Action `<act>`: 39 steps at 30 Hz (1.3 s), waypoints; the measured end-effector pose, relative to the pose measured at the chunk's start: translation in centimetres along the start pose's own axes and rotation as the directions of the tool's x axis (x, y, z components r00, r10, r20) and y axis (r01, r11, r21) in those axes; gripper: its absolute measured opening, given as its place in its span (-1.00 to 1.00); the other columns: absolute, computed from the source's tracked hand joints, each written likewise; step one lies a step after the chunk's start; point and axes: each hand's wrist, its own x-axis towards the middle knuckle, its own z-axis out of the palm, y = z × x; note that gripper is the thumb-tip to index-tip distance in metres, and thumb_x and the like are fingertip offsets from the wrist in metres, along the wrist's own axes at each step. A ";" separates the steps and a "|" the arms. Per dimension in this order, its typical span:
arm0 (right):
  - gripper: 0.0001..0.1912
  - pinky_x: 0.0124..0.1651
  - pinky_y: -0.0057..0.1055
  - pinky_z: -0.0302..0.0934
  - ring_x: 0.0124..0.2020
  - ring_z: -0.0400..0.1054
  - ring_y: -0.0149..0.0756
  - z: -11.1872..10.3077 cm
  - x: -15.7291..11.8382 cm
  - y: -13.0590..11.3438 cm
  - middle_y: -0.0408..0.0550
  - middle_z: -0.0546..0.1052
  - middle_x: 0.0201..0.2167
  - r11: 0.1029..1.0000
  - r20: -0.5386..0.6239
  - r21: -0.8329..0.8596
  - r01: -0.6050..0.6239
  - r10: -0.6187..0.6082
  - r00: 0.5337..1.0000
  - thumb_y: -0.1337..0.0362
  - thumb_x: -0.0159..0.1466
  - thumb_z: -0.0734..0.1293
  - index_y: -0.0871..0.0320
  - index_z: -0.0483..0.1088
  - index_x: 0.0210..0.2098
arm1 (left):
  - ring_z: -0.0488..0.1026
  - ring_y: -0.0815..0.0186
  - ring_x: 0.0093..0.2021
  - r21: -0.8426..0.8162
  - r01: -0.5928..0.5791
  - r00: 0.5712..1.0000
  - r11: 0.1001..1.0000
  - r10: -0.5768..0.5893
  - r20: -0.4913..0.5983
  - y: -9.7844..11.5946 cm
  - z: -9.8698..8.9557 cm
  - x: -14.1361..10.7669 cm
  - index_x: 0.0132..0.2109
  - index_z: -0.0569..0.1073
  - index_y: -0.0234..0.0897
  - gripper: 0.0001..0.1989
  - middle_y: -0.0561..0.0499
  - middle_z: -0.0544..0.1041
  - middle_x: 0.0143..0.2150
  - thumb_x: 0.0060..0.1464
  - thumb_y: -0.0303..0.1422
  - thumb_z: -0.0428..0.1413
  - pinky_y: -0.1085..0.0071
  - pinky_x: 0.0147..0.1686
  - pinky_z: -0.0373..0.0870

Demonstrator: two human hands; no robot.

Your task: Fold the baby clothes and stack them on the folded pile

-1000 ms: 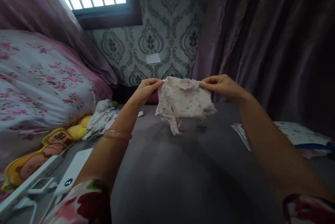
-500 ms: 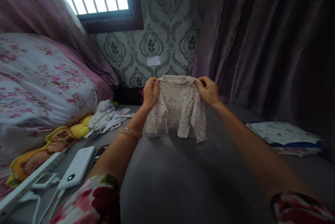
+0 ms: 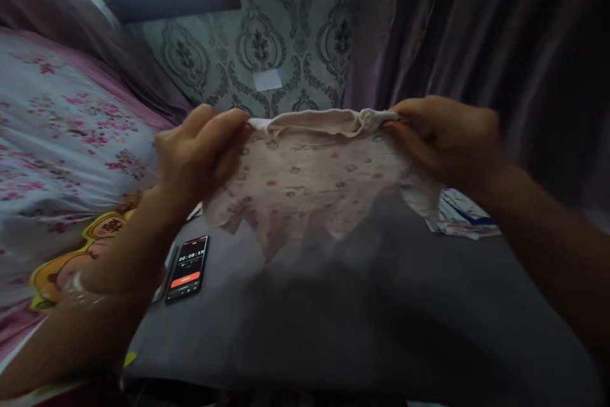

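Note:
A small pale, patterned long-sleeved baby shirt hangs stretched between my hands, its collar at the top. My left hand pinches one shoulder, fingers closed on the cloth. The opposite shoulder is pinched by my right hand. Lower down, the shirt's body and sleeves are blurred and hang above the grey bed surface. Part of the right-side sleeve lies behind my right hand.
A phone showing a timer lies left of the shirt. Folded clothes are stacked at the right, partly behind my right arm. A yellow plush toy and a floral quilt are at the left.
My hands have brought the shirt much closer to me, and it now swings with its hem away from me. The view has tilted down, showing the near edge of the bed.

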 end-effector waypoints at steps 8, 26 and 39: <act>-0.68 -0.31 -0.35 0.24 -0.36 0.43 -0.23 2.6 0.2 2.2 -0.14 0.57 -0.37 0.973 0.299 0.152 -0.171 0.120 0.947 -0.02 0.23 0.33 0.04 0.56 -0.22 | 0.28 0.37 -0.51 -0.303 0.234 0.879 0.924 -0.068 0.472 -1.2 4.0 0.7 -0.22 0.56 -0.18 -0.69 0.08 0.42 -0.51 0.14 -0.08 0.06 0.44 -0.54 0.17; -0.62 -0.14 -0.33 0.20 -0.14 0.44 -0.13 25.3 -10.7 13.7 0.06 0.57 -0.16 0.953 0.770 -0.122 -0.277 0.267 0.579 0.04 0.40 0.09 0.07 0.42 -0.07 | 0.45 0.22 -0.26 0.067 0.254 0.564 0.965 -0.204 0.800 -8.7 28.6 -12.7 -0.10 0.44 -0.21 -0.63 -0.11 0.55 -0.21 0.29 -0.16 -0.18 0.37 -0.29 0.27; -0.63 -0.06 -0.35 0.18 -0.04 0.39 -0.16 28.6 -7.7 16.7 0.11 0.49 -0.03 0.948 0.759 -0.274 -0.163 0.317 0.569 0.12 0.41 0.10 0.17 0.41 -0.02 | 0.48 0.21 -0.16 0.053 0.305 0.558 0.951 -0.224 0.799 -10.2 33.4 -9.9 -0.09 0.45 -0.27 -0.71 -0.13 0.57 -0.16 0.28 -0.25 -0.10 0.37 -0.16 0.31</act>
